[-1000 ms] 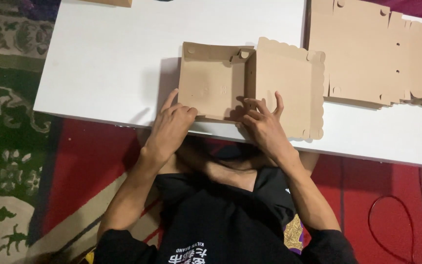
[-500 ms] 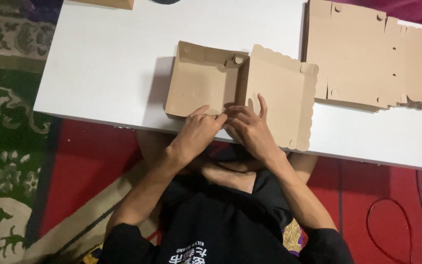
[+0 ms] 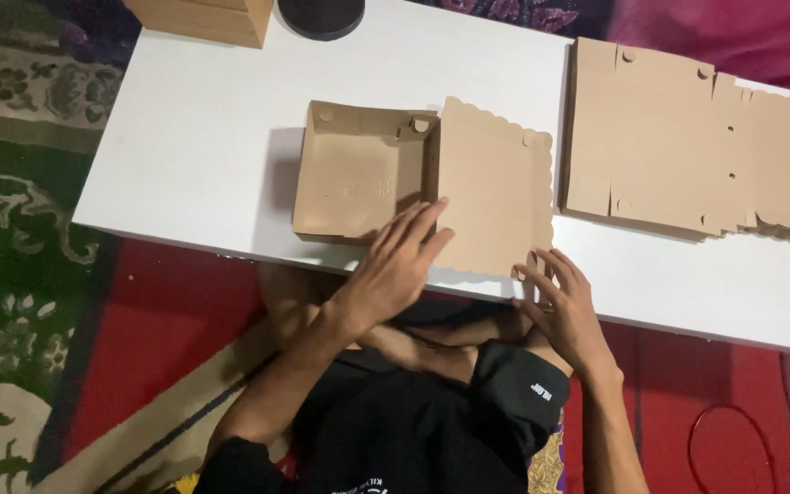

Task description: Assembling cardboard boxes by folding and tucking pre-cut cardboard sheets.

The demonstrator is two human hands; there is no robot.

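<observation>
A brown cardboard box (image 3: 358,174) lies open on the white table (image 3: 194,137), its walls folded up and its scalloped lid (image 3: 496,197) flat to the right. My left hand (image 3: 395,265) rests with spread fingers on the box's near right corner, where the tray meets the lid. My right hand (image 3: 564,302) sits at the table's front edge, fingertips touching the lid's near right corner. Neither hand grips anything.
A stack of flat unfolded box blanks (image 3: 688,137) lies at the right of the table. Finished brown boxes (image 3: 203,14) and a round black object (image 3: 322,14) stand at the far edge. Patterned rugs (image 3: 20,229) cover the floor on the left.
Both hands were together at the box's near middle edge. They have spread apart: the left now lies on the tray corner, the right has slid to the lid's near right corner.
</observation>
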